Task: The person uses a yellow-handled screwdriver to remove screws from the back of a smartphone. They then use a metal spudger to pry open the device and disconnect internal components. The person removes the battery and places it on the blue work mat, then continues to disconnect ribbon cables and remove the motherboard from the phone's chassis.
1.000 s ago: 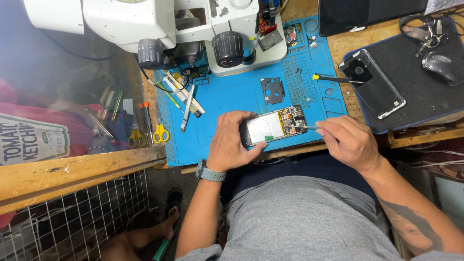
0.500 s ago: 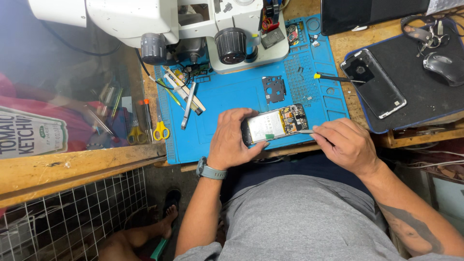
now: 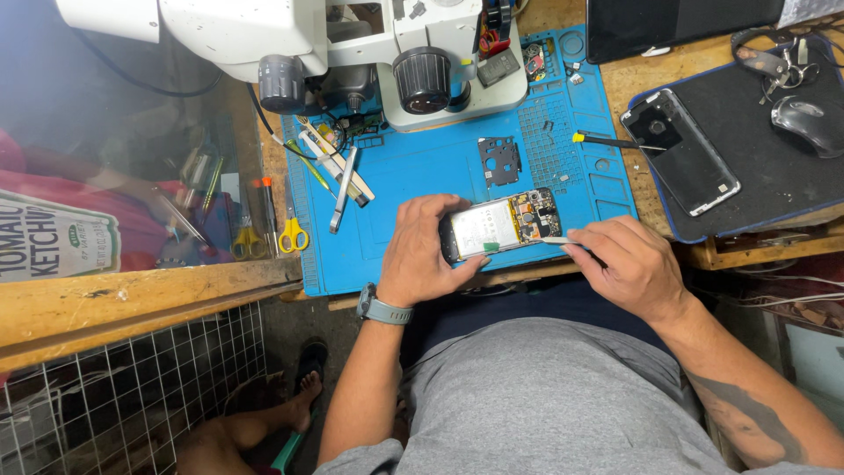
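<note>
Opened phone [image 3: 503, 227] lies lengthwise left-right, circuit-board end pointing right.

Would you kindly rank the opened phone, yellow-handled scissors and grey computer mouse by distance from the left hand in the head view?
1. Opened phone, gripped by the left hand.
2. Yellow-handled scissors, on the mat's left edge.
3. Grey computer mouse, far right, on the black pad.

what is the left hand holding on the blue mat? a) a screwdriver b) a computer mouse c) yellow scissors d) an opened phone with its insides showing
d: the left hand grips the opened phone by its end, battery and circuit board exposed, while the right hand brings a thin tool to its edge.
</note>
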